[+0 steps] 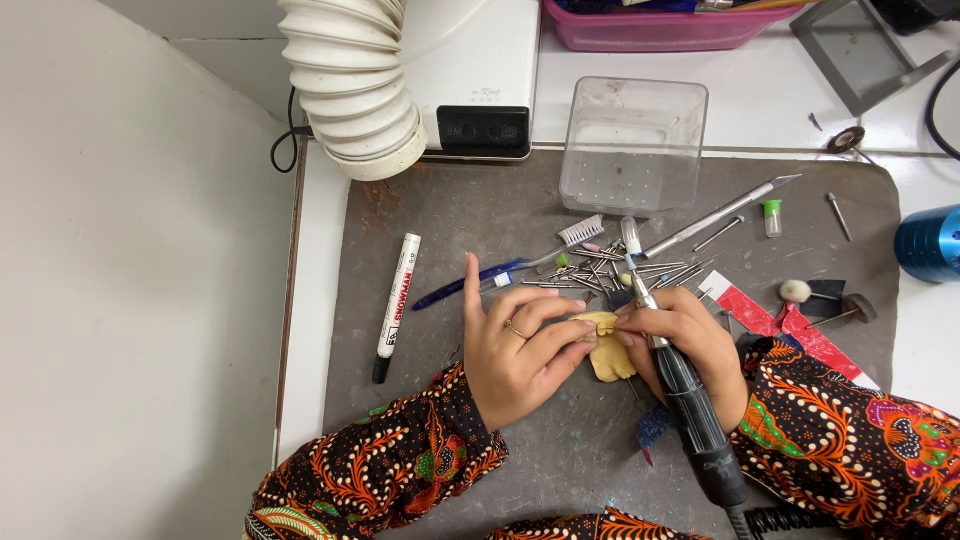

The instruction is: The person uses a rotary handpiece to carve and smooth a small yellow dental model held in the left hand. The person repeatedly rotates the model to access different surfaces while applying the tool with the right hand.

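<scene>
Head view: left hand (515, 350) fingers pinching yellow dental cast (609, 352) over grey mat (420, 230). Right hand (690, 345) fingers clamped around black rotary handpiece (690, 410), near scattered burs (610, 270).

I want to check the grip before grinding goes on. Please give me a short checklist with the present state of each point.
1. Left hand holds the yellow piece: ok, fingers lie over its top.
2. Right hand grips the black grinding tool: ok.
3. Tool tip against the piece: cannot tell, fingers hide it.
4. Suction hose mouth close to the work: not ok, it sits at the far mat corner.
5. Loose metal bits away from the hands: not ok, they lie just beyond the fingers.
6. Marker capped: ok.
</scene>
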